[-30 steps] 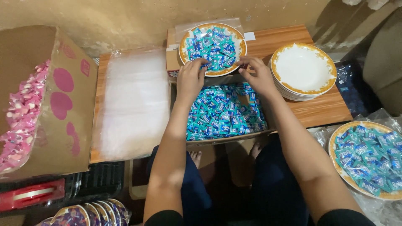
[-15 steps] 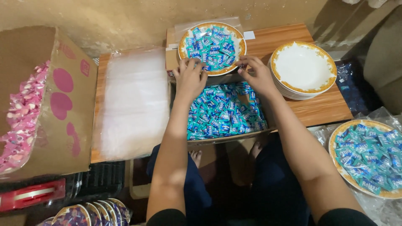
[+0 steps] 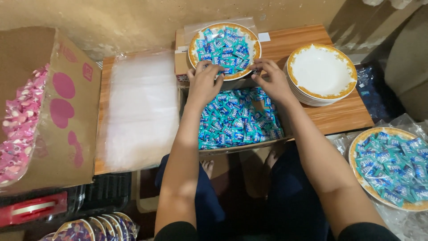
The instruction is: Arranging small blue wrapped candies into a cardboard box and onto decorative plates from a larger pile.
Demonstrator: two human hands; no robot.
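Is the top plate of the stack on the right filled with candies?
No, the top plate of the stack is bare white inside, while the candies sit on the plate by both hands.

R candy plate (image 3: 392,167) cut off

Both hands — left hand (image 3: 204,82), right hand (image 3: 273,80) — have closed in on the candy plate's (image 3: 194,44) near rim.

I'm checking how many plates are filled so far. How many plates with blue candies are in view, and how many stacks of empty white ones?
Plates filled with blue candies: 2, one at the hands and one at the right edge
Stacks of empty white plates: 1
Total: 3
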